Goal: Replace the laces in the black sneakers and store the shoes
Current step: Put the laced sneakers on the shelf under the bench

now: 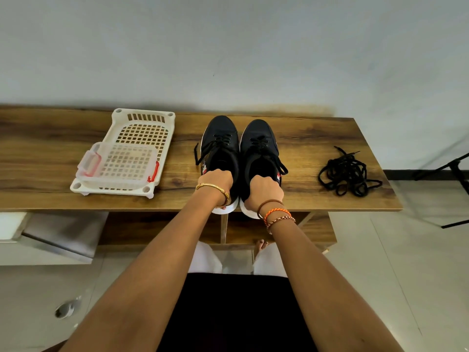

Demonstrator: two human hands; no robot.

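Sneakers (239,158): side by side, toes away from me | my left hand (215,180) grips left heel | my right hand (264,190) grips right heel

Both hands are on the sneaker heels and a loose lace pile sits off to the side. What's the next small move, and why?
Probably lift the pair toward the white rack. Both sneakers look laced, the left hand and right hand each have a grip on a heel, and the loose laces lie apart.

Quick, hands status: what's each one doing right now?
Left hand: fingers curled, gripping the heel of the left sneaker.
Right hand: fingers curled, gripping the heel of the right sneaker.
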